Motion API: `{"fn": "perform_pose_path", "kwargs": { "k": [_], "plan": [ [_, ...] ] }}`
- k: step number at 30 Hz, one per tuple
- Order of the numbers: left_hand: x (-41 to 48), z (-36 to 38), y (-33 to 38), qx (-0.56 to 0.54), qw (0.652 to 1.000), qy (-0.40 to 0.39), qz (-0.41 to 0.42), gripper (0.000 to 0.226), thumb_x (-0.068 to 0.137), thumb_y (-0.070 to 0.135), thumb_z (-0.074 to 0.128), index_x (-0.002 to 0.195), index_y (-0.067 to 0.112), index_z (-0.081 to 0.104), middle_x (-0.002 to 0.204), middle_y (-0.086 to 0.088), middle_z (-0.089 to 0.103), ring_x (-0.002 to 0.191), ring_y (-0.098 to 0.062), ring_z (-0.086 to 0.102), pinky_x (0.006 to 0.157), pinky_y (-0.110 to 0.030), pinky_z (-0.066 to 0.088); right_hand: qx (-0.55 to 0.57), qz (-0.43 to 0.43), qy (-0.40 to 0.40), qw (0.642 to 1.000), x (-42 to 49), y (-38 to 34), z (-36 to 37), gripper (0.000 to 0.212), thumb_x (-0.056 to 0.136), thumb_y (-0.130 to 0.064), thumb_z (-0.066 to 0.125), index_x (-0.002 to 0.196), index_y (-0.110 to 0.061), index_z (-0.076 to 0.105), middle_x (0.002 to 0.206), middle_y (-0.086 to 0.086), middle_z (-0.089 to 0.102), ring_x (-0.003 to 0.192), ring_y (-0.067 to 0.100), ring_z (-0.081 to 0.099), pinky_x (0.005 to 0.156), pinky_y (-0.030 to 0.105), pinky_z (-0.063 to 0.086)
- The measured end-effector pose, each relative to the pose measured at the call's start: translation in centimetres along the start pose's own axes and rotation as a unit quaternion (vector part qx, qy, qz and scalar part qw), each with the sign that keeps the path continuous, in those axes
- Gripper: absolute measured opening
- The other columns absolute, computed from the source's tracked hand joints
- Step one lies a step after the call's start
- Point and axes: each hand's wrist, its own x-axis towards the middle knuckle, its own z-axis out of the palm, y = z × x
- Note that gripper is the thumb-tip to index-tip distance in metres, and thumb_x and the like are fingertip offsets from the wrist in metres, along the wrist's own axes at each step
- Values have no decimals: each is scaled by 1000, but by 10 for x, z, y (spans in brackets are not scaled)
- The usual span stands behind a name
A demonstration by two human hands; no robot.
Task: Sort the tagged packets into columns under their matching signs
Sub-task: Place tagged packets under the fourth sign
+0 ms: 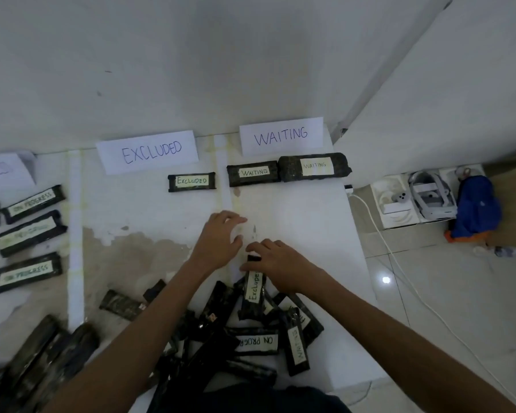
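Observation:
Two paper signs lie at the back of the white surface: EXCLUDED (148, 151) and WAITING (281, 135). One black packet tagged EXCLUDED (192, 181) lies under its sign; two packets tagged WAITING (253, 173) (315, 166) lie under theirs. My right hand (277, 263) pinches the top end of a packet tagged EXCLUDED (253, 292) that rests on the unsorted pile (236, 338). My left hand (219, 239) hovers just beside it, fingers relaxed and holding nothing.
Several ON PROGRESS packets (32, 204) lie in a column at the left under a partly seen sign (0, 169). More dark packets (45, 353) lie at the bottom left. Off the surface at right are a white cable (382, 231), boxed headsets (426, 195) and a blue bag (477, 207).

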Motion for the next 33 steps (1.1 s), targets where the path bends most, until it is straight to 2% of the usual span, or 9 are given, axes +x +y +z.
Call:
{"fn": "perform_pose_path", "kwargs": {
  "k": [4, 9, 13, 15, 18, 21, 26, 31, 33],
  "plan": [
    [-45, -1, -14, 4, 1000, 1, -15, 40, 79, 18, 56, 118, 11, 60, 113, -10, 58, 106, -30, 50, 91, -41, 44, -83, -59, -4, 995, -2, -6, -5, 37, 69, 4, 66, 103, -10, 65, 112, 18, 60, 83, 34, 59, 63, 39, 50],
    [-81, -21, -32, 16, 999, 9, -49, 39, 83, 12, 61, 121, 12, 58, 119, -9, 56, 110, -29, 49, 94, -40, 44, -145, -78, -25, 986, 4, -9, -8, 39, 57, 0, 74, 91, -16, 62, 91, 6, 64, 69, 24, 58, 54, 30, 43],
    [-99, -40, -47, 41, 996, 6, -74, 45, 80, 18, 55, 125, 10, 55, 131, -15, 52, 118, -35, 47, 98, -46, 43, -129, -27, -61, 989, 17, -10, -11, 47, 45, 0, 79, 85, -14, 59, 85, 4, 60, 66, 24, 56, 44, 27, 37],
    [-103, -50, -56, 48, 995, 16, -89, 47, 80, 14, 57, 127, 9, 53, 136, -17, 48, 123, -35, 44, 102, -45, 40, -85, 1, -70, 994, 27, -13, -16, 42, 64, 5, 66, 102, -11, 57, 100, 8, 60, 85, 29, 57, 52, 35, 44],
    [-102, -63, -69, 55, 993, 19, -105, 49, 82, 10, 60, 130, 10, 50, 141, -16, 43, 127, -34, 39, 105, -43, 35, -86, 28, -100, 991, 41, -21, -19, 55, 81, 4, 55, 132, -15, 44, 121, 8, 52, 103, 30, 53, 68, 40, 48],
    [-101, -72, -81, 56, 992, 11, -112, 50, 83, 11, 59, 131, 11, 48, 141, -14, 42, 127, -34, 38, 105, -43, 35, -105, 33, -140, 984, 55, -28, -17, 49, 82, 0, 59, 128, -12, 47, 121, 12, 45, 99, 31, 55, 66, 41, 49],
    [-101, -77, -93, 37, 993, 11, -114, 49, 84, 11, 56, 132, 12, 48, 139, -11, 45, 128, -30, 37, 106, -41, 34, -57, 68, -171, 981, 70, -32, -17, 47, 75, -2, 68, 116, -10, 49, 114, 10, 49, 100, 28, 54, 66, 37, 45],
    [-95, -85, -106, 22, 992, 41, -114, 51, 78, 20, 48, 128, 11, 52, 133, -13, 50, 124, -32, 42, 104, -43, 35, 19, 101, -123, 987, 82, -32, -21, 49, 68, -8, 74, 110, -11, 49, 111, 7, 47, 94, 26, 53, 67, 37, 48],
    [-90, -92, -113, 24, 991, 61, -118, 48, 80, 14, 55, 127, 9, 53, 131, -14, 51, 122, -33, 43, 102, -45, 38, 69, 115, -74, 988, 97, -33, -30, 48, 66, -8, 73, 109, -11, 51, 108, 7, 48, 91, 25, 53, 69, 40, 50]
  ]
}}
